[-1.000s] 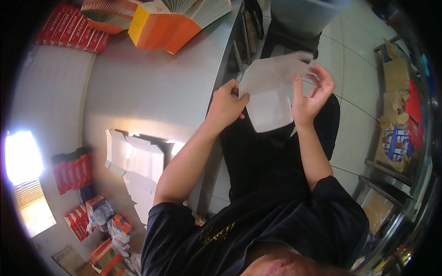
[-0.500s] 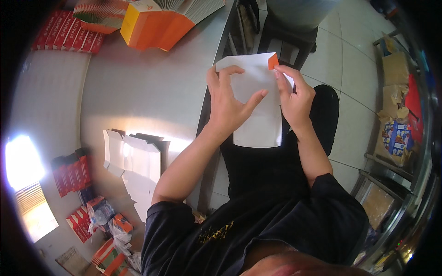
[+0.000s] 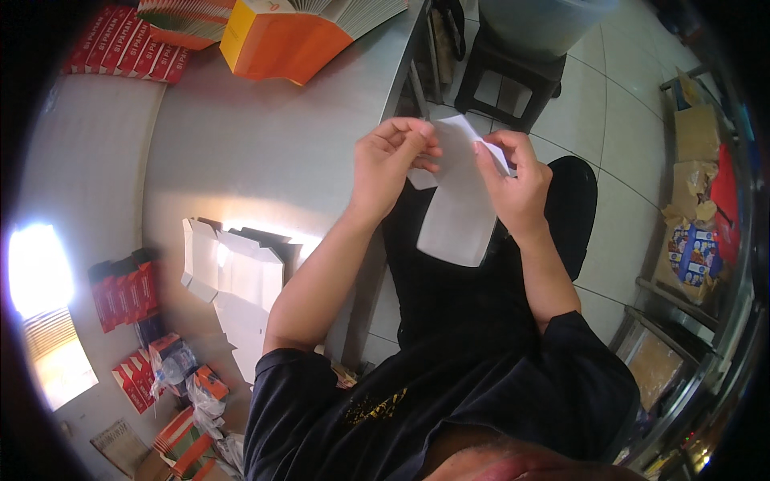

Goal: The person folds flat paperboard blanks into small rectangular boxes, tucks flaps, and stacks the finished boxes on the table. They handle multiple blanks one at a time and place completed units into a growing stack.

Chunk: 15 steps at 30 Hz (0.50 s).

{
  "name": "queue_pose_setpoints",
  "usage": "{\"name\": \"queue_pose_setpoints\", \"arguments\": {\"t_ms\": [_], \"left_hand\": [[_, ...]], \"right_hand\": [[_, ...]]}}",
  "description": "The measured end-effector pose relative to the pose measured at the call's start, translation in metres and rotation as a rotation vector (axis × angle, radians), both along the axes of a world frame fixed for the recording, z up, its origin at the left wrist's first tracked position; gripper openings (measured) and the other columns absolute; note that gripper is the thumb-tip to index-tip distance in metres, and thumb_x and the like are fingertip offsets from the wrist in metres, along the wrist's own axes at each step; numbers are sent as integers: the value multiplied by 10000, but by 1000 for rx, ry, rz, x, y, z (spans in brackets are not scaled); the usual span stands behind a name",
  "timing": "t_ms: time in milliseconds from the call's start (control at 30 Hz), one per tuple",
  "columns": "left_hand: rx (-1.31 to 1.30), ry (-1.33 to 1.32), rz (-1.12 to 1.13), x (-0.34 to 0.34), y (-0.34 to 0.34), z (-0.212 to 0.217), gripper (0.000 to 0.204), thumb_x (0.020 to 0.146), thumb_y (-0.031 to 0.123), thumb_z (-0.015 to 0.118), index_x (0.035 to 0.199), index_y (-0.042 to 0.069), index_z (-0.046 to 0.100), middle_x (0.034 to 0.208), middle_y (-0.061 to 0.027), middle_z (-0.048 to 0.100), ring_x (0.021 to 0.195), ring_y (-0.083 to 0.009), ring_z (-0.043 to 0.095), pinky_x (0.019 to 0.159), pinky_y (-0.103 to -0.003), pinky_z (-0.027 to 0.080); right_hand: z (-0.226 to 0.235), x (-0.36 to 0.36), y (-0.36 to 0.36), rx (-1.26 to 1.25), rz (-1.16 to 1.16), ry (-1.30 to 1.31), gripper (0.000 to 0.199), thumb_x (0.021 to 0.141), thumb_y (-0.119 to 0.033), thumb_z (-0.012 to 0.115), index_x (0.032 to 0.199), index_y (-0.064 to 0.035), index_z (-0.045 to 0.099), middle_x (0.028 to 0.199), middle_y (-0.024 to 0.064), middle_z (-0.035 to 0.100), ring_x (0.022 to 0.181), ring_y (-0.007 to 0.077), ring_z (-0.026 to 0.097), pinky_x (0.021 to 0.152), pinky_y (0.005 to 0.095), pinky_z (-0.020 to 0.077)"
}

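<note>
A white sheet of carton card [image 3: 461,220], partly folded, slants over my lap between my two hands. My right hand [image 3: 520,180] pinches its upper right side, thumb on the near face and fingers behind a folded flap. At its upper left edge, my left hand [image 3: 387,164] has curled fingers, with thumb and forefinger pressed together at the card's border. A small flap shows just below the left fingers. The card's far face is hidden from me.
On the metal table [image 3: 249,152] to my left lie flat white carton blanks [image 3: 245,276]. Orange folded cartons [image 3: 293,44] and red boxes [image 3: 120,48] stand at its far end. A dark stool [image 3: 509,84] bears a translucent tub [image 3: 545,28]. Shelving with cardboard boxes [image 3: 694,124] lines the right.
The card has tilted and its upper part has folded narrower; the orange flap face no longer shows. My left hand went from spread over the card to curled at its edge.
</note>
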<state>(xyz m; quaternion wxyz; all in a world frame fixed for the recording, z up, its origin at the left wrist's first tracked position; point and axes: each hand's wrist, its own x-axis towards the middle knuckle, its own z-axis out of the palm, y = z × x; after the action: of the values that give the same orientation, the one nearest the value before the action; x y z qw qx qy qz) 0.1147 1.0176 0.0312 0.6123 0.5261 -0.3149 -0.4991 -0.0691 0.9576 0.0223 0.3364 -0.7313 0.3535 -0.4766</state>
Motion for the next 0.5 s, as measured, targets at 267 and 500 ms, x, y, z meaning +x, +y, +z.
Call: {"name": "queue_pose_setpoints", "arguments": {"t_ms": [267, 500], "left_hand": [[84, 29, 13, -17, 1, 8, 249, 1016, 227, 640, 1076, -6, 578, 999, -100, 681, 923, -173, 698, 751, -310, 610], [67, 42, -45, -17, 5, -2, 213, 1003, 204, 665, 1082, 6, 678, 1087, -102, 695, 953, -159, 681, 831, -343, 597]], "right_hand": [[0, 1, -8, -331, 193, 147, 233, 812, -14, 752, 1028, -84, 701, 915, 63, 741, 768, 222, 721, 649, 313, 577], [-13, -2, -10, 284, 63, -141, 123, 926, -114, 739, 922, 2, 699, 992, 86, 744, 770, 98, 687, 603, 226, 526]]}}
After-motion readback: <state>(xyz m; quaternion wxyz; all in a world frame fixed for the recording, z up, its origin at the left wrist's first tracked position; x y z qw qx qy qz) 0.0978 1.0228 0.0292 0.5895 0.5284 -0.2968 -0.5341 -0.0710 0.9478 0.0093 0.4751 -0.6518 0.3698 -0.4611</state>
